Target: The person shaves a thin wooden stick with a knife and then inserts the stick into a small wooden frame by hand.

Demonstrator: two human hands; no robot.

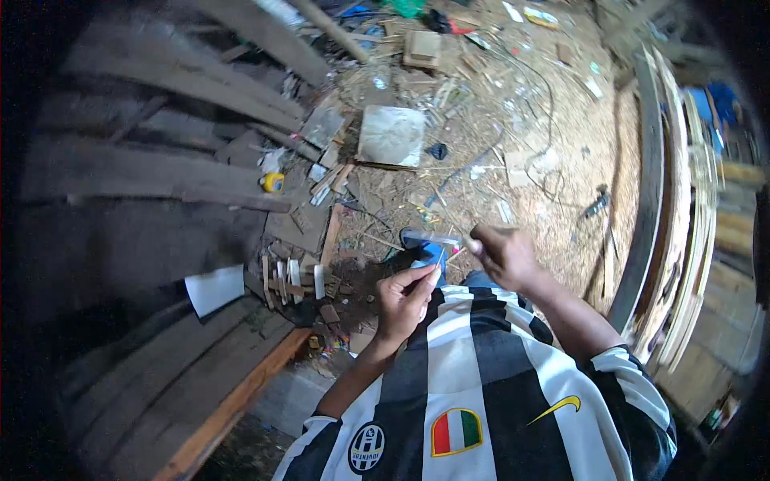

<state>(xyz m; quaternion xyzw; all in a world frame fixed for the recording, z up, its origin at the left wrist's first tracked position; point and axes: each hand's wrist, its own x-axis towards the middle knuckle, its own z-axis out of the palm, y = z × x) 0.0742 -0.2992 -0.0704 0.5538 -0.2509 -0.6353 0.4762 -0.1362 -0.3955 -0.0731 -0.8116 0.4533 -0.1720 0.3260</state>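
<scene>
My left hand (403,303) is closed in front of my striped shirt, with thumb and forefinger pinching a thin stick (440,257) that points up. To its right, my right hand (507,255) is wrapped round a knife, its handle mostly hidden in the fist. The pale, motion-blurred knife blade (437,238) reaches left from the fist, just above the stick's tip. Whether blade and stick touch, I cannot tell. Below the hands show my blue trousers and a dark shoe (411,238).
Wooden planks (160,172) line the left side, with a white sheet (216,290) and a yellow tape measure (273,183) on them. Small wood blocks (293,276) lie nearby. A square board (391,135) rests on the littered floor. Long boards (670,208) stand at right.
</scene>
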